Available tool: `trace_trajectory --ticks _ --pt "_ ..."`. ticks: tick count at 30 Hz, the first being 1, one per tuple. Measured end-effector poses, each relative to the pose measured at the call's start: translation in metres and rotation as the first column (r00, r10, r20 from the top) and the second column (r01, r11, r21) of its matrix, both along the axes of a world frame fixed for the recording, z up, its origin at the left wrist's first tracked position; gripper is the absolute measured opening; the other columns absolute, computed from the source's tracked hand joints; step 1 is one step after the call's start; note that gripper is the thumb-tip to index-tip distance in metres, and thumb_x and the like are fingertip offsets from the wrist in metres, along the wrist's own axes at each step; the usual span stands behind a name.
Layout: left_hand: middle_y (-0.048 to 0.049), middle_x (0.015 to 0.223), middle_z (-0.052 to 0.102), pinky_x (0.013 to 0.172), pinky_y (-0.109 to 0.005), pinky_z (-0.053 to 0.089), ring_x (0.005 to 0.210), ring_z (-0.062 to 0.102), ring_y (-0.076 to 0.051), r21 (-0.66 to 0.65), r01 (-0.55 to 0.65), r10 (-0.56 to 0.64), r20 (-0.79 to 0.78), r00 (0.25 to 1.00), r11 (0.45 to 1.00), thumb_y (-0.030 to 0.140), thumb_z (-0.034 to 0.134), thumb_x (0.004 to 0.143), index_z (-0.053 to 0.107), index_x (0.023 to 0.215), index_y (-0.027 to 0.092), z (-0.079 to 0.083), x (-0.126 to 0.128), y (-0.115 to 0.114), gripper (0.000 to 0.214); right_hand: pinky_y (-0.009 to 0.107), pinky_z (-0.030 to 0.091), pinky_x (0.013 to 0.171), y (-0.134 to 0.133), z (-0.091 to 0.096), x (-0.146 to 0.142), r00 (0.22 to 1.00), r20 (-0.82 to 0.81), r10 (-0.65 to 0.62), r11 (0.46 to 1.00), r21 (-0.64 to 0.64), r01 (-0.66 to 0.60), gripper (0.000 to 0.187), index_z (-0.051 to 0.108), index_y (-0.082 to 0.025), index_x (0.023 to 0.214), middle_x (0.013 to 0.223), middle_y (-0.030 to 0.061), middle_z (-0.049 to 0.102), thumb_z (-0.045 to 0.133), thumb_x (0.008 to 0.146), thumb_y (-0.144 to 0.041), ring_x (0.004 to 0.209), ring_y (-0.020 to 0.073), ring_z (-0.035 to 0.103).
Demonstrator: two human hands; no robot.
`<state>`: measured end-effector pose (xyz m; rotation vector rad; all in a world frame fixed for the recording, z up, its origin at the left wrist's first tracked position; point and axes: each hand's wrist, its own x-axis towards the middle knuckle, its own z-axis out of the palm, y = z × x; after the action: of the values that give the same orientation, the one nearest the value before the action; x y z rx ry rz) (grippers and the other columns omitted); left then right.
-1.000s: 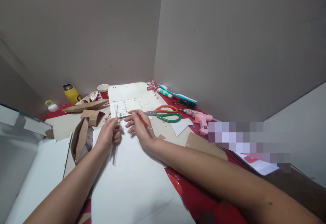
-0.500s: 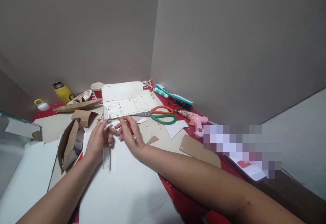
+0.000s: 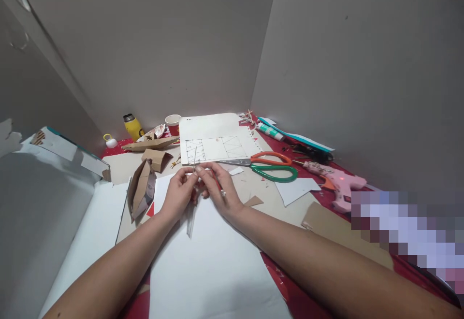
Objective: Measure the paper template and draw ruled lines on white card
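My left hand (image 3: 180,191) is closed around a clear ruler (image 3: 190,223), which stands nearly edge-on to me over a large white sheet (image 3: 213,266). Close against it, my right hand (image 3: 223,189) also has its thumb and fingertips at the ruler. A red pencil (image 3: 219,186) is tucked in the right hand, its end pointing back toward me. Just beyond the hands lies a paper with a ruled drawing (image 3: 213,128). Large scissors (image 3: 273,173) with orange and green handles lie to the right, their blades reaching the paper's near edge.
Folded cardboard pieces (image 3: 140,191) stand on the left, near a yellow bottle (image 3: 133,128) and a paper cup (image 3: 173,124). On the right are a pink glue gun (image 3: 342,186), a white scrap (image 3: 295,189) and brown cardboard (image 3: 344,234). Grey walls close off the back.
My view has swung left. The hands have come together, and the right fingers now meet at the ruler. The ruler has turned more edge-on. The pencil remains in the right hand.
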<state>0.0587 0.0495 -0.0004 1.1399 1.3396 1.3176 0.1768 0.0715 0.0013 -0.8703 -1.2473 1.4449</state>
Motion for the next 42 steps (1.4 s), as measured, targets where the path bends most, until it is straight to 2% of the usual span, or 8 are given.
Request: trace_trajectory --ticks 9,17,20,24,27,30,36,42 --pt "0.0070 0.068 0.052 0.045 -0.020 0.035 0.047 0.048 -0.006 0.006 -0.008 0.009 -0.181 0.984 1.000 0.031 0.075 0.073 0.060 0.099 0.018 0.007 0.007 -0.007 0.033 0.027 0.052 0.057 0.007 -0.012 0.003 0.998 -0.059 0.002 0.998 -0.065 -0.006 0.041 0.060 -0.018 0.098 0.077 0.0026 0.070 0.073 0.074 -0.049 0.065 0.0170 0.065" --pt "-0.0020 0.089 0.062 0.049 -0.024 0.045 0.049 0.057 -0.009 -0.066 0.055 -0.075 -0.353 0.933 0.996 0.047 0.069 0.079 0.054 0.124 0.017 0.012 0.000 -0.003 0.056 0.025 0.051 0.048 0.016 -0.028 -0.004 0.984 -0.109 -0.141 0.985 -0.115 0.128 0.027 0.059 -0.022 0.092 0.068 -0.0026 0.063 0.063 0.076 -0.044 0.056 0.0143 0.060" --pt "-0.0082 0.093 0.070 0.059 -0.027 0.050 0.065 0.065 -0.015 -0.095 0.063 -0.101 -0.471 0.876 0.993 0.046 0.072 0.078 0.060 0.121 0.014 0.037 -0.004 -0.002 0.055 0.022 0.049 0.046 0.014 -0.023 -0.005 0.979 -0.125 -0.160 0.981 -0.131 0.143 0.026 0.058 -0.022 0.088 0.065 -0.0025 0.061 0.064 0.075 -0.044 0.056 0.0139 0.059" --pt "-0.0104 0.099 0.074 0.075 -0.031 0.052 0.085 0.068 -0.021 -0.058 0.009 -0.044 -0.647 0.761 0.998 0.041 0.072 0.080 0.066 0.117 0.015 0.100 -0.018 0.011 0.047 0.021 0.047 0.042 0.011 -0.020 -0.005 0.982 -0.102 -0.156 0.981 -0.135 0.142 0.031 0.057 -0.021 0.089 0.073 0.0005 0.066 0.064 0.076 -0.048 0.054 0.0119 0.058" --pt "-0.0102 0.101 0.073 0.077 -0.033 0.053 0.087 0.069 -0.021 -0.005 -0.071 0.042 -0.761 0.647 0.997 0.042 0.065 0.086 0.065 0.119 0.014 0.146 -0.049 0.034 0.043 0.020 0.044 0.039 0.011 -0.021 -0.005 0.987 -0.065 -0.145 0.982 -0.128 0.135 0.030 0.057 -0.020 0.090 0.075 0.0004 0.067 0.063 0.077 -0.047 0.047 0.0094 0.054" --pt "-0.0105 0.110 0.070 0.084 -0.037 0.054 0.095 0.067 -0.022 0.018 -0.158 0.093 -0.872 0.480 0.987 0.036 0.063 0.091 0.061 0.124 0.014 0.165 -0.091 0.058 0.040 0.020 0.045 0.040 0.011 -0.021 -0.005 0.991 -0.052 -0.125 0.986 -0.115 0.118 0.028 0.057 -0.020 0.087 0.075 0.0007 0.067 0.062 0.078 -0.045 0.051 0.0107 0.057" --pt "-0.0092 0.127 0.061 0.088 -0.044 0.055 0.108 0.063 -0.025 -0.100 -0.235 -0.068 -0.987 0.144 0.967 0.036 0.063 0.093 0.059 0.125 0.020 0.121 -0.160 0.090 0.036 0.022 0.045 0.041 0.010 -0.016 -0.002 0.996 -0.048 -0.077 0.994 -0.078 0.073 0.029 0.058 -0.020 0.088 0.075 0.0009 0.066 0.062 0.082 -0.047 0.049 0.0103 0.056" --pt "-0.0099 0.126 0.061 0.087 -0.045 0.055 0.106 0.064 -0.024 -0.174 -0.230 -0.181 -0.984 -0.009 0.957 0.036 0.062 0.093 0.058 0.126 0.018 0.089 -0.196 0.117 0.037 0.022 0.045 0.044 0.013 -0.017 0.000 0.999 -0.031 -0.042 0.998 -0.050 0.041 0.028 0.057 -0.019 0.091 0.075 0.0007 0.066 0.057 0.087 -0.047 0.050 0.0102 0.056"
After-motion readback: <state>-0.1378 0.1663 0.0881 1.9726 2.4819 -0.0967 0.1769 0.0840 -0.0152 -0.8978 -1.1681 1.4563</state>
